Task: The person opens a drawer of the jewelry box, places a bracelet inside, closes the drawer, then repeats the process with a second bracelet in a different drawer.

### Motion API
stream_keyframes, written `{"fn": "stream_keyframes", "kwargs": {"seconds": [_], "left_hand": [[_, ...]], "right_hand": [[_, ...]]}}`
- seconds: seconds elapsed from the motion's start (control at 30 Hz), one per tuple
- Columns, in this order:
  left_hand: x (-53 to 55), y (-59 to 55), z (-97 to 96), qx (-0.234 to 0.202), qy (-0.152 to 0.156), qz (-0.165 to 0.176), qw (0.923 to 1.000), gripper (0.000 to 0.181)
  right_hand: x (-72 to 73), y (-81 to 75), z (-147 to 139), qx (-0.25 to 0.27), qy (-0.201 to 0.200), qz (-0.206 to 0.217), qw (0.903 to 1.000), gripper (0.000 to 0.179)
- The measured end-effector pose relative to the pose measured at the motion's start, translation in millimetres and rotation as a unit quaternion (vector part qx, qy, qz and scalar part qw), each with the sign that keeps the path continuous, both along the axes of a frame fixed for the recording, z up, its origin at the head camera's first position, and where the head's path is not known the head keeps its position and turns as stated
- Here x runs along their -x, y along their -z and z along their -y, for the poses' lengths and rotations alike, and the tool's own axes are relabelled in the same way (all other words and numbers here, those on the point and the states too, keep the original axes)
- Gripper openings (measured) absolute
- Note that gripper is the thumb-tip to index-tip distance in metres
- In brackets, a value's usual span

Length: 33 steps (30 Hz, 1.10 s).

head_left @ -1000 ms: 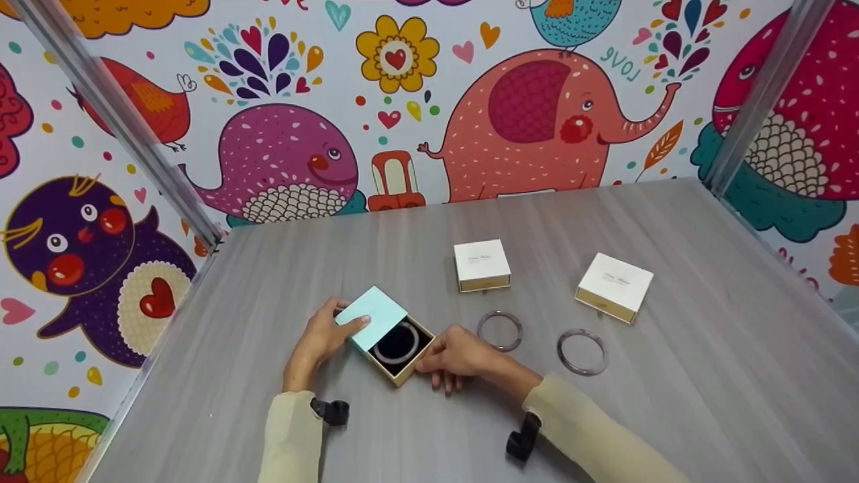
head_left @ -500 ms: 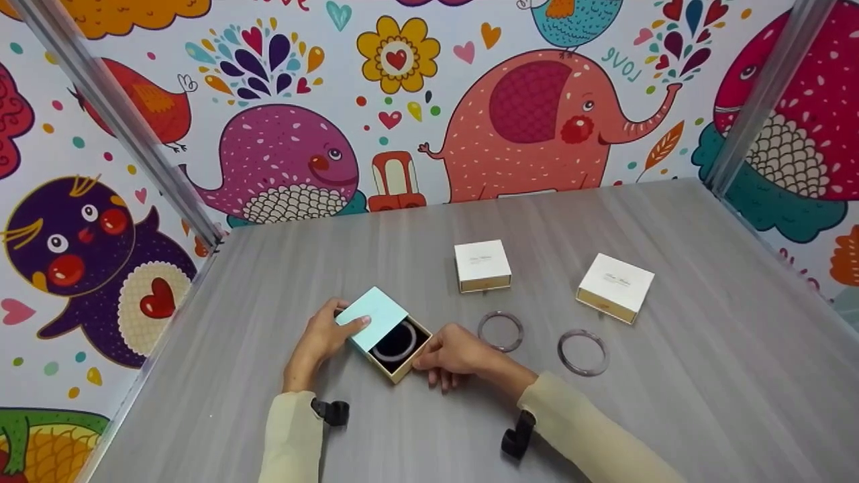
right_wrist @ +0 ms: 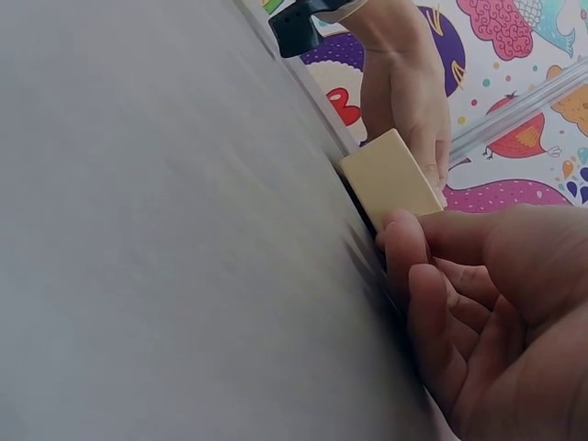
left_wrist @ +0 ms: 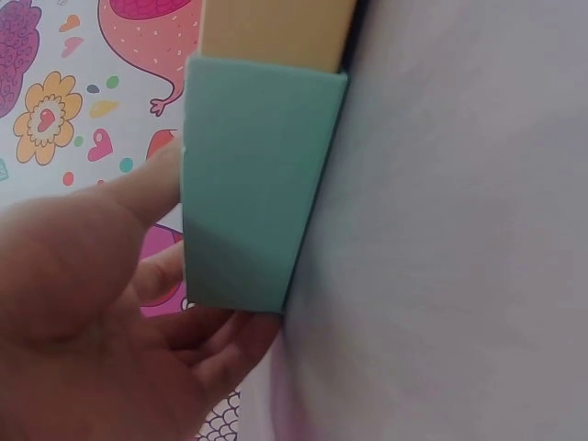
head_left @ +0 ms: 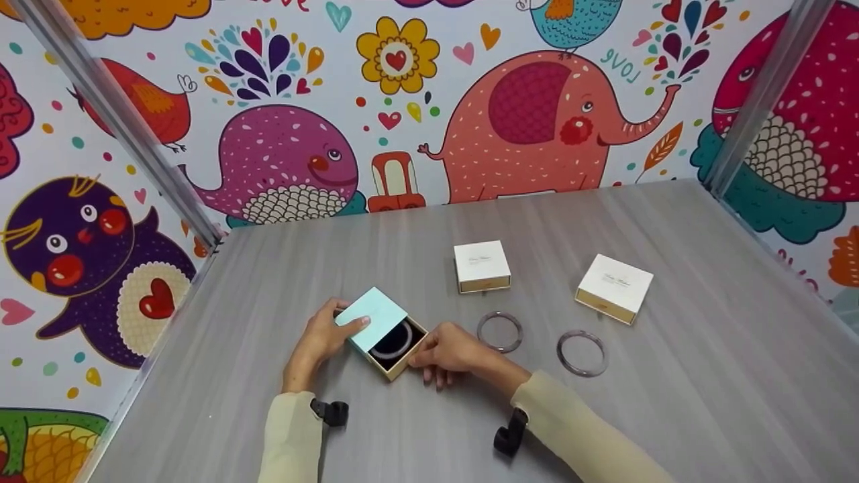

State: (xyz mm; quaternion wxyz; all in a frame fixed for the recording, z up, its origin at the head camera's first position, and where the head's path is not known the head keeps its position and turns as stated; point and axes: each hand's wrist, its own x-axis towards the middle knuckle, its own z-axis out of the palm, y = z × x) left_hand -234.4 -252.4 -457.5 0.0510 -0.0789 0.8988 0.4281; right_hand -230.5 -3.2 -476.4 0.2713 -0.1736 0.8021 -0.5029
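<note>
A drawer-style gift box lies between the hands, its turquoise sleeve (head_left: 372, 318) partly over a cream-gold drawer (head_left: 390, 373). Inside the drawer, on dark lining, a greyish bangle (head_left: 392, 356) shows partly, its far side hidden under the sleeve. My left hand (head_left: 322, 339) grips the sleeve, thumb on top and the other fingers round its back end and side. At the drawer's protruding end, my right hand (head_left: 451, 347) has its fingers curled, with thumb and index fingertip pinched together at the edge. The right wrist view shows those fingertips right at the drawer (right_wrist: 390, 175).
Two similar bangles lie right of the right hand: a nearer bangle (head_left: 519, 333) and a farther bangle (head_left: 561, 353). Behind them sit a white-topped box (head_left: 482, 260) and another white-topped box (head_left: 615, 280), both closed. A cartoon-printed wall (head_left: 402, 134) borders the grey table (head_left: 302, 255).
The drawer has slid a little farther into the sleeve, with the right hand moving left along with it. Less of the bangle shows. The left hand and sleeve have stayed in place.
</note>
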Motion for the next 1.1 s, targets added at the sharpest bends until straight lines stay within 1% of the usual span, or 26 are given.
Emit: {"fn": "stream_keyframes", "kwargs": {"seconds": [0.23, 0.47, 0.83, 1.1], "left_hand": [[-0.3, -1.1, 1.3, 0.003, 0.005, -0.002, 1.0000, 0.051], [0.7, 0.4, 3.5, 0.010, 0.007, 0.000, 0.9999, 0.052], [1.3, -2.6, 2.3, 0.013, 0.013, -0.002, 0.9998, 0.049], [0.6, -0.2, 1.9, 0.010, 0.014, 0.004, 0.9998, 0.052]], "right_hand": [[1.7, 0.3, 2.1, 0.005, 0.000, 0.000, 1.0000, 0.019], [2.7, 0.4, 3.4, 0.017, -0.001, 0.004, 0.9998, 0.016], [5.3, 0.6, 7.0, 0.008, 0.011, -0.007, 0.9999, 0.019], [4.0, 2.5, 8.7, 0.016, 0.021, 0.013, 0.9996, 0.018]]}}
